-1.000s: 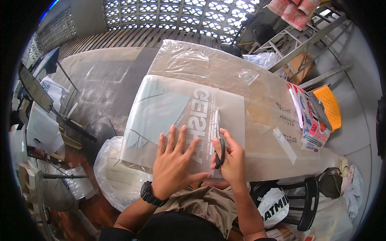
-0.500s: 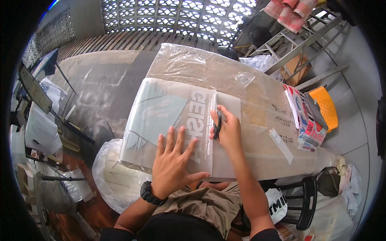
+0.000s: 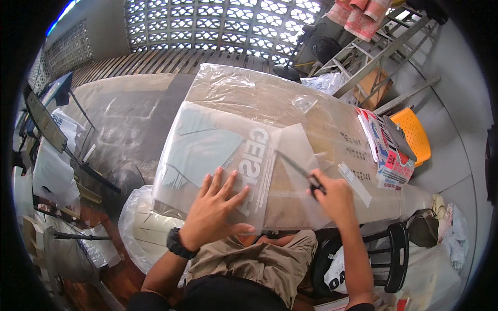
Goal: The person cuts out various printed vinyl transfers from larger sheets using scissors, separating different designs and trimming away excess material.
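A large printed cover point(image 3: 207, 129), grey-green with pale lettering, lies under translucent plastic film on the table. My left hand point(image 3: 218, 205) rests flat on its near part, fingers spread. In my right hand point(image 3: 334, 197) is a pair of scissors point(image 3: 301, 171) with black handles, the blades pointing away and to the left over the film. A loose flap of translucent plastic film point(image 3: 296, 142) stands out at an angle along the cover's right side, beneath the blades. Whether the blades are parted is blurred.
Brown cardboard under clear wrap point(image 3: 233, 85) covers the table. Folded newspapers point(image 3: 386, 150) lie at its right end, by a yellow plastic chair back point(image 3: 412, 137). A metal ladder point(image 3: 384, 57) leans at the far right. A black chair point(image 3: 397, 256) stands close by my right arm.
My right hand has moved right and slightly nearer me with the scissors, whose blades now show. The film flap has swung outward to the right. My left hand stays flat on the cover.
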A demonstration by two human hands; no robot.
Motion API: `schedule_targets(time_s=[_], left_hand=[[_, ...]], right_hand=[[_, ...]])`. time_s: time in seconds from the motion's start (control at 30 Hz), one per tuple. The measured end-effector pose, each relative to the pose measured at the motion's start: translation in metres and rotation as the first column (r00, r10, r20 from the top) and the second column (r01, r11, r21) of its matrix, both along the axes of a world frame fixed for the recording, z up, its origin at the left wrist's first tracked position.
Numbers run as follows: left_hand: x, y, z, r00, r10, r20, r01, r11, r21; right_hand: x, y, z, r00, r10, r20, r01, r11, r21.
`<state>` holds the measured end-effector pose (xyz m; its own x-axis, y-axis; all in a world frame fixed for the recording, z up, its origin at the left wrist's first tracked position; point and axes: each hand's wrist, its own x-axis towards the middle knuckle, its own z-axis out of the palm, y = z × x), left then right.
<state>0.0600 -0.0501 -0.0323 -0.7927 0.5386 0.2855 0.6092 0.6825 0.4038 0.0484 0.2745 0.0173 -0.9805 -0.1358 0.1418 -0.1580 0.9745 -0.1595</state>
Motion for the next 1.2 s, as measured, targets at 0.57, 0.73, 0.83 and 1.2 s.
schedule_targets(time_s=[0.57,0.73,0.83,1.2], left_hand=[[0.001,-0.063,0.022,0.998,0.035,0.059,-0.039,0.997,0.073],[0.002,0.005,0.009,0.980,0.199,0.012,-0.200,0.978,0.065],[-0.008,0.025,0.006,0.968,0.250,-0.013,-0.249,0.968,0.029],[0.005,0.010,-0.002,0.984,0.178,-0.012,-0.179,0.982,-0.062]], right_hand=[[0.106,-0.050,0.003,0.984,-0.043,0.170,0.175,0.186,-0.967],[0.175,-0.065,-0.059,0.890,0.300,0.343,0.344,0.051,-0.938],[0.203,-0.082,-0.067,0.837,0.377,0.398,0.460,-0.087,-0.884],[0.177,-0.104,-0.045,0.809,0.374,0.454,0.477,0.034,-0.878]])
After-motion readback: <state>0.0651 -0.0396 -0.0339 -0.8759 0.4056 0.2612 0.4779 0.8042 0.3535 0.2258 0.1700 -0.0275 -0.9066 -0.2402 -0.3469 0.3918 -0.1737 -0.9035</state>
